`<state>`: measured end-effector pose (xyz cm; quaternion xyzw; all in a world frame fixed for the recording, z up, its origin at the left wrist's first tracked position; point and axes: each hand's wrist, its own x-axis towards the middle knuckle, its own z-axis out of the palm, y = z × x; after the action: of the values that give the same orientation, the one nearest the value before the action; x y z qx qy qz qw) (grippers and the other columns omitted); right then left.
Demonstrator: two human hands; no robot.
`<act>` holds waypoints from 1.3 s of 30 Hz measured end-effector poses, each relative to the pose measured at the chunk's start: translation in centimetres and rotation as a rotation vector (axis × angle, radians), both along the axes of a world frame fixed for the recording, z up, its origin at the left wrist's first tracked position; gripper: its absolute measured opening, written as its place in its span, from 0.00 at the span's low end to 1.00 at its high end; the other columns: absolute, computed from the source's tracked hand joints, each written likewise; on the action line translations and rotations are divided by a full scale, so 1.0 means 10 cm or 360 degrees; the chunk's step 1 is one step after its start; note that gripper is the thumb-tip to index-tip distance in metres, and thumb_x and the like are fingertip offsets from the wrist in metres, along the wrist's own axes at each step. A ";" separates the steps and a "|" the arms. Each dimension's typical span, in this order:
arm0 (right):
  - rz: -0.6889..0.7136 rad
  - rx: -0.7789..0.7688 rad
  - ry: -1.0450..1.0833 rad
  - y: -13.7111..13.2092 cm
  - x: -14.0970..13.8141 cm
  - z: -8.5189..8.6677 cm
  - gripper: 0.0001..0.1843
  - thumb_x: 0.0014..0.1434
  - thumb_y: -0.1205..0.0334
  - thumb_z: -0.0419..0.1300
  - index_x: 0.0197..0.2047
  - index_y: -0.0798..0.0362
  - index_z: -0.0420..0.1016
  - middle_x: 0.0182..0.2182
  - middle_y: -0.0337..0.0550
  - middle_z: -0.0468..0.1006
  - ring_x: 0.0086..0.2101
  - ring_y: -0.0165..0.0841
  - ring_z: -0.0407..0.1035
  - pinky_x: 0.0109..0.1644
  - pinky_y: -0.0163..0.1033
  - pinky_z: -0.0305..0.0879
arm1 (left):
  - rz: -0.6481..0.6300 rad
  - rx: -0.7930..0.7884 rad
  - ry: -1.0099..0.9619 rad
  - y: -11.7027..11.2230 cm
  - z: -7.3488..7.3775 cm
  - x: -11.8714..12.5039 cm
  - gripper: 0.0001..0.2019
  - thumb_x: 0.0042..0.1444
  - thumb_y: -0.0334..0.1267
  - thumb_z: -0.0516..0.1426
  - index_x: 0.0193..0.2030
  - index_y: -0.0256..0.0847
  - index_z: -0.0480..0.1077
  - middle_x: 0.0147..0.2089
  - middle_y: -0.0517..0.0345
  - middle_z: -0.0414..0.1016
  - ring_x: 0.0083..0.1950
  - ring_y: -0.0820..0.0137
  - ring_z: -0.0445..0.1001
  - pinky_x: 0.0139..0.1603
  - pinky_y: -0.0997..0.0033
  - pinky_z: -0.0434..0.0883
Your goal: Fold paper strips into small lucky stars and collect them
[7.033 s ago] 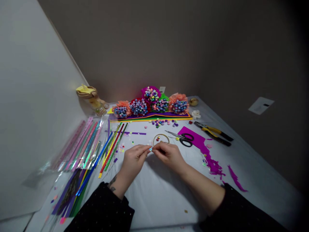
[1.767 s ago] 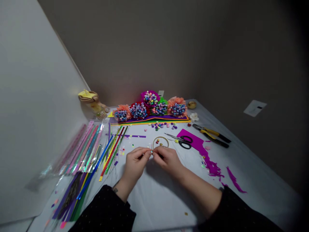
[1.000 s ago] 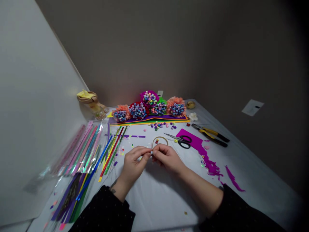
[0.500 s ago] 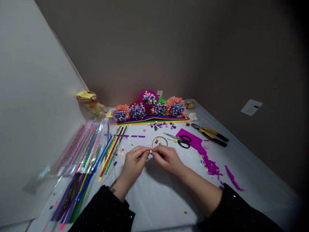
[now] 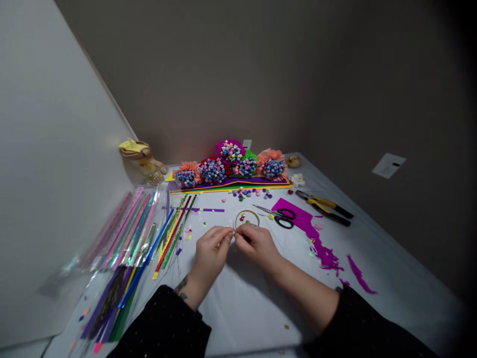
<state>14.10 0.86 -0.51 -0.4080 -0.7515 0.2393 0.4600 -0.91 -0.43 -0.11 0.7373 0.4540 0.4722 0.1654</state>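
Observation:
Between my fingertips is a tiny pale paper star (image 5: 234, 232), mostly covered, so its exact shape is hard to make out. My left hand (image 5: 210, 252) pinches it from the left, thumb against forefinger. From the other side my right hand (image 5: 258, 246) pinches it too, and the tips of both hands meet. Just behind them lies a gold ring (image 5: 258, 216) with small beads inside. Black-handled scissors (image 5: 285, 214) rest beyond my right hand, and several small coloured paper stars (image 5: 244, 194) are scattered farther back.
Decorated star bouquets (image 5: 213, 170) stand at the back on coloured sheets (image 5: 231, 187). Glitter strips (image 5: 173, 233) and a clear pack of paper strips (image 5: 122, 228) lie left. At right are yellow-black pliers (image 5: 324, 206) and torn magenta paper (image 5: 324, 253). Walls close off the left and back.
My left hand has turned slightly at the wrist, showing more of the forearm tattoo. Less of the pale star shows between the fingertips. The right hand is nearly in the same place.

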 end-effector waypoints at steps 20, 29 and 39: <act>0.0060 0.0190 -0.0226 0.00 0.08 -0.09 0.08 0.61 0.66 0.52 0.39 0.54 0.72 0.26 0.43 0.74 0.26 0.32 0.67 0.32 0.35 0.62 | 0.0040 -0.0250 -0.0154 -0.01 0.01 -0.01 0.06 0.56 0.31 0.55 0.36 0.37 0.74 0.33 0.54 0.79 0.34 0.70 0.77 0.36 0.72 0.74; 0.0026 0.0061 -0.0701 0.08 0.15 -0.12 0.07 0.57 0.67 0.53 0.35 0.54 0.73 0.28 0.44 0.74 0.30 0.33 0.68 0.34 0.34 0.60 | -0.0067 -0.0232 0.0197 0.05 -0.05 -0.03 0.10 0.57 0.28 0.52 0.40 0.39 0.73 0.38 0.53 0.80 0.39 0.68 0.78 0.43 0.67 0.74; -0.0514 -0.0220 -0.0878 0.36 0.43 -0.15 0.12 0.59 0.60 0.54 0.40 0.51 0.78 0.35 0.46 0.77 0.36 0.39 0.68 0.39 0.39 0.59 | -0.0737 0.0033 0.0721 -0.74 0.93 0.67 0.05 0.56 0.37 0.55 0.36 0.42 0.72 0.39 0.50 0.77 0.38 0.63 0.74 0.35 0.65 0.72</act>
<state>18.45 4.48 -1.96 -0.6016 -0.7553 0.0943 0.2423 5.81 -7.80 9.15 0.9090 0.2947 0.2504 0.1555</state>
